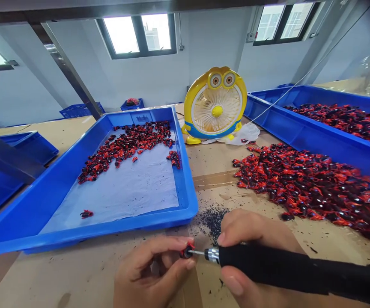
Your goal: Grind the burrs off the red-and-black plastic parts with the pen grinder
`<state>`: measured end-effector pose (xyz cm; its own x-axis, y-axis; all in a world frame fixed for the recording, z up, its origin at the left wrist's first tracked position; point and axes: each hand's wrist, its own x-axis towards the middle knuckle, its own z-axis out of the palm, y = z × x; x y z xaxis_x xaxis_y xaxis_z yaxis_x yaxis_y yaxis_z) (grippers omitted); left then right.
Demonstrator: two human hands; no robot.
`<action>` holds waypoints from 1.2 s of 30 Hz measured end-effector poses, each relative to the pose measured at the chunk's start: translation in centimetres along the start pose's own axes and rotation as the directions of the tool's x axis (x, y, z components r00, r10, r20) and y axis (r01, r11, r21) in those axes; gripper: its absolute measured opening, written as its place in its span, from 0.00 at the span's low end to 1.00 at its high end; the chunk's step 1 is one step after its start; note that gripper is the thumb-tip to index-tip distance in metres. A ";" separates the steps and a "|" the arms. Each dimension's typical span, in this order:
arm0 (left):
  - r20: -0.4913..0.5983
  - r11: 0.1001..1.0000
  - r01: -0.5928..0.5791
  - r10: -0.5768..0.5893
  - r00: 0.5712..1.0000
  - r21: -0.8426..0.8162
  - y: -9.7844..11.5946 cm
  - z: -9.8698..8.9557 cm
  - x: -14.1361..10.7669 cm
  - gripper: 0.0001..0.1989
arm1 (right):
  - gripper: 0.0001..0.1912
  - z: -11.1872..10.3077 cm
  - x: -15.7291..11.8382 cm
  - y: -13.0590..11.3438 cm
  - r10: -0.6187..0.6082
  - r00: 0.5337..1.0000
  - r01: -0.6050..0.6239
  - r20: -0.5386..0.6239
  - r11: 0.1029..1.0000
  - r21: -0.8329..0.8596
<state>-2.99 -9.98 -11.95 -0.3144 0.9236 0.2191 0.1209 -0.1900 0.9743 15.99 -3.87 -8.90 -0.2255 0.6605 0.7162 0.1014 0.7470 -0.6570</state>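
Between thumb and fingers, my left hand [154, 269] pinches a small red and black part [186, 251]. My right hand [255, 239] is wrapped round a black-sleeved electric screwdriver [268, 265] with a silver collar. Its thin metal bit [198, 252] points left and its tip meets the dark round end of the part; how deep it goes I cannot tell. Black shavings [213, 220] lie on the table just beyond the hands. To the right spreads a large pile of similar red and black parts [300, 184].
A blue tray [108, 229] on the left holds a white sheet and many such parts. Another blue tray [300, 128] with more parts stands at the right. Between them is a yellow fan [217, 112]. A metal post [69, 72] rises on the left.
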 end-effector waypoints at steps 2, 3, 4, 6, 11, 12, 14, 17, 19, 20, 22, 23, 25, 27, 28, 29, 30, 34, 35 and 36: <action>0.019 1.000 -0.008 0.008 1.000 0.012 -0.1 -0.1 0.1 0.11 | 0.16 -0.4 0.0 0.1 0.002 0.998 -0.004 0.065 1.000 0.029; 0.043 1.000 -0.022 0.021 0.999 0.020 -0.2 -0.2 0.1 0.11 | 0.15 -0.6 -0.1 0.2 0.014 0.997 -0.018 0.079 0.999 0.038; 0.073 0.999 -0.042 0.040 0.997 0.029 -0.2 -0.3 0.3 0.12 | 0.15 -0.7 -0.2 0.3 0.031 0.996 -0.035 0.089 0.999 0.039; 0.130 0.994 -0.099 0.092 0.987 0.045 -0.3 -0.5 0.5 0.14 | 0.15 -0.9 -0.5 0.4 0.058 0.992 -0.062 0.109 0.998 0.034; 0.113 0.991 -0.130 0.124 0.986 0.042 -0.2 -0.5 0.6 0.14 | 0.17 -0.6 -0.4 0.3 0.044 0.996 -0.043 0.081 0.999 -0.013; 0.101 0.991 -0.127 0.122 0.987 0.047 -0.2 -0.4 0.5 0.13 | 0.17 -0.6 -0.2 0.2 0.033 0.997 -0.031 0.066 0.999 -0.032; 0.104 0.987 -0.144 0.137 0.985 0.072 -0.2 -0.4 0.5 0.13 | 0.17 -0.5 0.1 0.1 0.005 0.998 -0.002 0.060 0.999 -0.054; 0.163 0.975 -0.191 0.172 0.972 0.112 -0.4 -0.7 0.6 0.14 | 0.13 -0.7 0.3 0.1 -0.007 0.996 0.011 0.086 0.999 -0.045; 0.189 0.969 -0.214 0.189 0.964 0.123 -0.5 -1.0 0.7 0.15 | 0.11 -0.8 0.3 0.1 -0.008 0.996 0.011 0.093 0.999 -0.036; 0.194 0.967 -0.222 0.195 0.961 0.127 -0.5 -1.1 0.8 0.15 | 0.10 -0.8 0.3 0.1 -0.005 0.996 0.008 0.092 0.999 -0.035; 0.198 0.964 -0.229 0.201 0.959 0.135 -0.5 -1.1 0.9 0.16 | 0.09 -0.8 0.3 0.0 -0.008 0.996 0.011 0.084 0.999 -0.033; 0.199 0.964 -0.227 0.198 0.960 0.136 -0.6 -1.1 1.0 0.15 | 0.09 -0.8 0.3 0.0 -0.009 0.997 0.012 0.082 0.999 -0.034; 0.182 0.969 -0.211 0.186 0.965 0.127 -0.6 -0.9 0.9 0.13 | 0.09 -0.7 0.4 0.0 -0.011 0.997 0.014 0.074 0.999 -0.041; 0.151 0.974 -0.192 0.173 0.973 0.122 -0.7 -0.7 0.8 0.10 | 0.09 -0.6 0.6 0.0 -0.016 0.997 0.020 0.071 0.998 -0.052; 0.136 0.976 -0.182 0.165 0.977 0.124 -0.7 -0.7 0.7 0.09 | 0.09 -0.6 0.6 0.0 -0.020 0.997 0.024 0.071 0.998 -0.055; 0.123 0.977 -0.175 0.159 0.979 0.126 -0.8 -0.6 0.7 0.07 | 0.08 -0.5 0.7 0.0 -0.026 0.997 0.030 0.072 0.998 -0.057; 0.117 0.977 -0.171 0.157 0.981 0.129 -0.8 -0.6 0.7 0.06 | 0.08 -0.5 0.8 0.1 -0.030 0.997 0.034 0.073 0.998 -0.058; 0.152 0.959 -0.237 0.214 0.965 0.157 -0.8 -0.9 0.9 0.07 | 0.08 -0.5 0.7 0.2 -0.026 0.997 0.031 0.075 0.997 -0.069; 0.175 0.950 -0.264 0.235 0.956 0.166 -0.8 -1.0 1.0 0.08 | 0.08 -0.5 0.7 0.2 -0.022 0.996 0.028 0.084 0.997 -0.073; 0.193 0.943 -0.285 0.252 0.948 0.169 -0.7 -1.0 1.0 0.09 | 0.09 -0.5 0.6 0.2 -0.016 0.996 0.023 0.093 0.997 -0.074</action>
<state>-4.38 -9.21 -12.39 -0.0860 0.8921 0.4436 0.3629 -0.3866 0.8478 16.34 -3.32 -8.49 -0.3164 0.6382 0.7018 0.1677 0.7658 -0.6208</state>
